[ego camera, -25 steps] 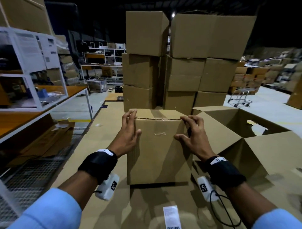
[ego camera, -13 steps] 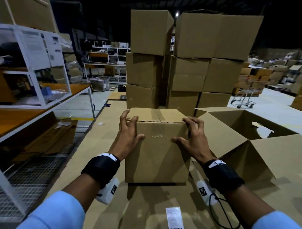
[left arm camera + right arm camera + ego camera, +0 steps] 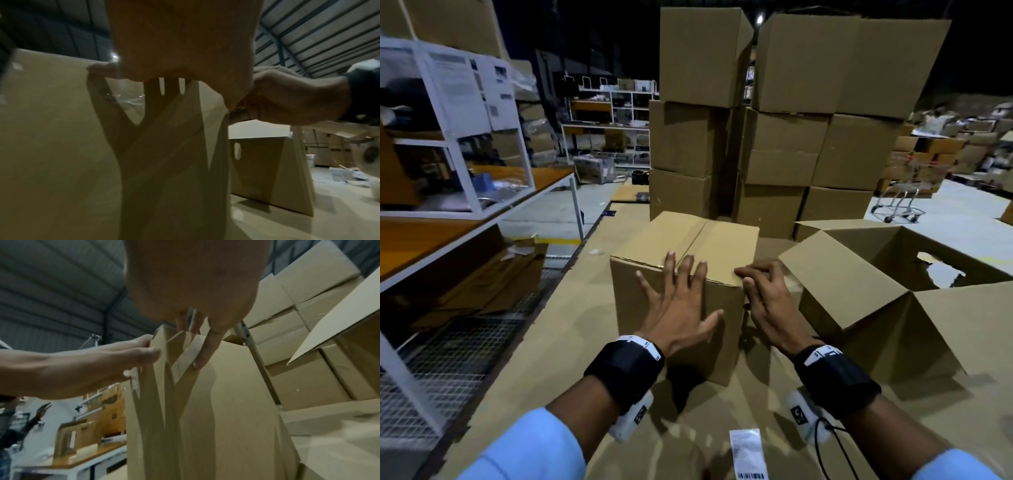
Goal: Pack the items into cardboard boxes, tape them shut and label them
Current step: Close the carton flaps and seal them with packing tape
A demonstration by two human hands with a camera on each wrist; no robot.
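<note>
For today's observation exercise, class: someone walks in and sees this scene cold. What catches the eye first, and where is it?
First, the closed cardboard box in the centre, with the left hand spread flat on its near face and the right hand curled at its right top corner. Behind it rises a tall stack of boxes. To the right stands an open box, and a white barcode label lies at the near edge.

Left hand [image 3: 681, 308] flat, fingers spread and straight, right hand [image 3: 767, 301] with fingers curled, black bands on both wrists, pale blue sleeves
</note>
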